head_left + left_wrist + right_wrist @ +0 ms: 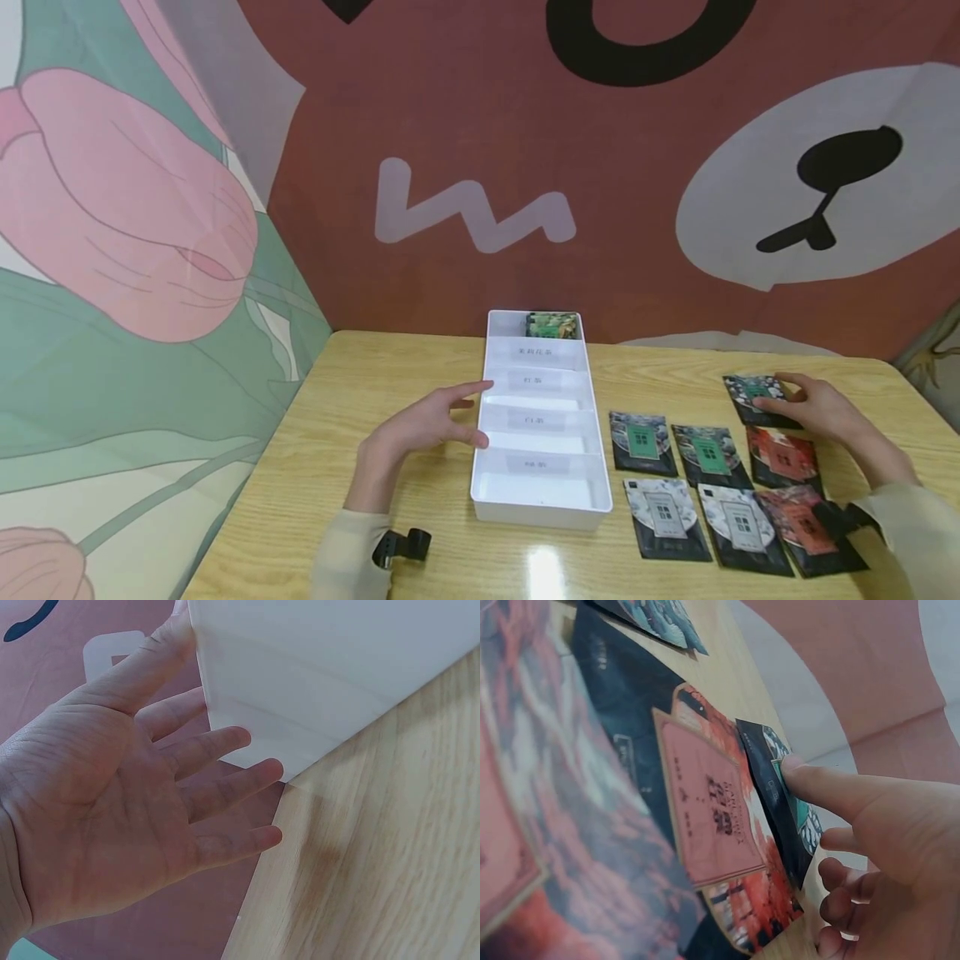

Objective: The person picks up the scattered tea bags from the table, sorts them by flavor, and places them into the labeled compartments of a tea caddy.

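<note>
A white box (pixel 536 514) with a row of compartments is placed on the wooden table (pixel 450 567), near the middle, probably so that it can be reached by both hands. At its left rim the left hand (pixel 420 427) is held with the fingers spread; the rim seems to be touched by the thumb, perhaps for steadying, and nothing is gripped. On the right, at the far end of the group, a dark packet (pixel 742 390) is pinched by the right hand (pixel 817 407): the thumb is laid on its face, the other fingers are bent at its edge. Whether it is lifted cannot be told. Nearer, two green-labelled packets (pixel 711 456), two silver-labelled packets (pixel 667 518) and two red-labelled packets (pixel 785 457) are laid face up, neighbours by colour, it seems for easy distinguishing. In the farthest compartment a green patterned packet (pixel 551 325) is contained; kinds are apparently separated by printed strips (pixel 535 352).
</note>
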{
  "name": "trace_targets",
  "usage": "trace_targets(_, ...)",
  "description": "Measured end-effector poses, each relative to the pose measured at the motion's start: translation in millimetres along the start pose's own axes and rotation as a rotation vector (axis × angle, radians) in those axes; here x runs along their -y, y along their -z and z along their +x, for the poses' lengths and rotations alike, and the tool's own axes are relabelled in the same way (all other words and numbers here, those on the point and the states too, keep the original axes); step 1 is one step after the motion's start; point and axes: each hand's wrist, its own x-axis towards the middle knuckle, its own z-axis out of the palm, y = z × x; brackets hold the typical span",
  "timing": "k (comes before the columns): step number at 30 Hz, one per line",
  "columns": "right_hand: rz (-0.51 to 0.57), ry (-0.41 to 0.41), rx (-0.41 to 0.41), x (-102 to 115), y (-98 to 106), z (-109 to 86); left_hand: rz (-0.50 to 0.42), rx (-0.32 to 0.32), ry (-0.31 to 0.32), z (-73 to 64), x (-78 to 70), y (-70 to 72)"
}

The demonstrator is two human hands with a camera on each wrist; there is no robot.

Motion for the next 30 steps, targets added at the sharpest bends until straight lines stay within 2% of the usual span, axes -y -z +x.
trace_targets(4, 0.049, -0.029, 0.01, -1.3, 0.6, 2.0, -0.005, -0.004, 0.0, -0.1, -0.9, 0.1)
trace_targets(8, 0.104, -0.061, -0.013, -2.8, 0.6, 4.0, -0.003, -0.007, 0.001, 0.0, -0.9, 0.2)
trace_targets(15, 0.089, -0.066, -0.046, -4.4, 1.9, 5.1, -0.006, -0.001, -0.009, -0.6, -0.5, 0.2)
trace_targets(21, 0.069, -0.067, -0.04, -4.3, 2.6, 4.5, -0.003, -0.004, 0.002, -0.5, -0.9, 0.4)
trace_targets(30, 0.09, -0.039, -0.186, -1.5, -5.0, 1.7, -0.004, -0.007, -0.005, -0.5, 0.8, -0.4)
